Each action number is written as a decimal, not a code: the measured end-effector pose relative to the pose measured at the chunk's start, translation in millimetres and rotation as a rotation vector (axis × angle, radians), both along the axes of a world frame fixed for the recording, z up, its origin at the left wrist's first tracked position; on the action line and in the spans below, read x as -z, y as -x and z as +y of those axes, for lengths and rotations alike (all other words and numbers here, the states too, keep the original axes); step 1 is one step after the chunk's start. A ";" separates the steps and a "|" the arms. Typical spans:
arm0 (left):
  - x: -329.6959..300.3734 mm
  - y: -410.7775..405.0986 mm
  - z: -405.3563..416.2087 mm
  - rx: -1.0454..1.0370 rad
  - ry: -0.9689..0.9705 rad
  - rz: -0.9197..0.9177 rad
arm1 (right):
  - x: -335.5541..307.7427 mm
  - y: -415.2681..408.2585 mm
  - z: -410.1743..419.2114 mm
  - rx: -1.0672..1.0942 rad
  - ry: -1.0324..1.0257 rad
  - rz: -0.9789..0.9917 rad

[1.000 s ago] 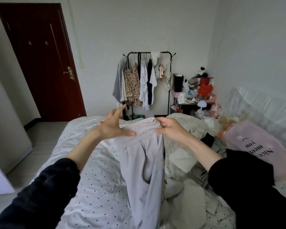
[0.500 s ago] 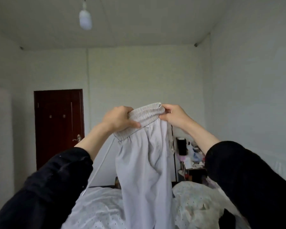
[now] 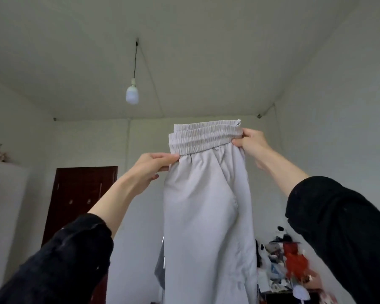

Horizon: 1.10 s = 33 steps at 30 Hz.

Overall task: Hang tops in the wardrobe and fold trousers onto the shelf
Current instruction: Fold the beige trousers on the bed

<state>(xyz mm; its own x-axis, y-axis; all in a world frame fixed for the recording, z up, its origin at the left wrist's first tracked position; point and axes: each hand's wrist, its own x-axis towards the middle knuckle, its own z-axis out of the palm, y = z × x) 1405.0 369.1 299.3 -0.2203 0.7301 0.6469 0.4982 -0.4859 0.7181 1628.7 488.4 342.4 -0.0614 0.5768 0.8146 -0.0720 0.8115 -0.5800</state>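
Pale grey trousers with an elastic waistband hang straight down in the middle of the view, held up high at arm's length. My left hand pinches the left end of the waistband. My right hand pinches the right end, a little higher. The trouser legs run out of the frame at the bottom. The bed and the clothes rail are hidden below and behind the cloth.
A dark red door stands at the back left beside a tall white cabinet. A cluttered side table with red and white items sits at the lower right. A bulb hangs from the ceiling.
Both hands have lifted the trousers from the bed to high overhead and spread the waistband wider. The view has tilted up toward the ceiling.
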 end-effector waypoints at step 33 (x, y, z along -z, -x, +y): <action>120.9 -20.9 61.3 0.050 0.280 -0.061 | 117.3 21.7 73.8 0.104 0.408 -0.233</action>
<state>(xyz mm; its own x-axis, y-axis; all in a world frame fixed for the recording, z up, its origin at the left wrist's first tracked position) 1425.9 430.4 178.4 -0.2119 0.8894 0.4050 0.4302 -0.2872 0.8558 1607.1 562.2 225.1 -0.1400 0.8594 0.4918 0.1675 0.5101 -0.8437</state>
